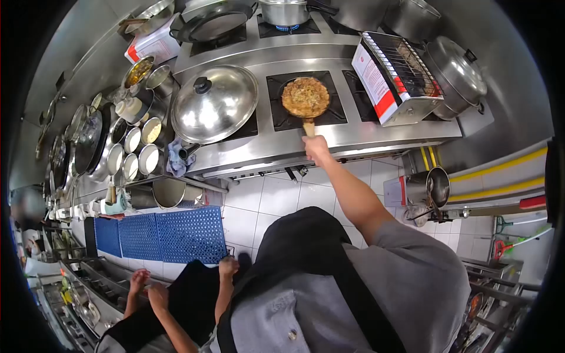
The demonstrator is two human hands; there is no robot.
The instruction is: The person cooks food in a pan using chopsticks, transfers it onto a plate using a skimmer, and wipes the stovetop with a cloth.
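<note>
My right hand point(318, 150) is wrapped round the wooden handle of a small frying pan point(309, 126) on a stove burner. In the pan lies a round, browned, flat food point(305, 97) with a lumpy top, like a thick pancake or omelette. My left hand point(228, 266) hangs low at my left side with its fingers curled in, and nothing shows in it. Left of the pan, a large domed steel lid point(216, 104) with a black knob covers a wide wok, whose handle points toward me.
Right of the pan stands a wire-topped grill point(400, 76). Farther right is a lidded pot point(456, 70). A burner flame point(287, 27) glows under a back pot. Small bowls point(132, 139) and a cloth point(176, 157) sit left. A co-worker's hands point(158, 296) are beside me, near a blue mat point(188, 235).
</note>
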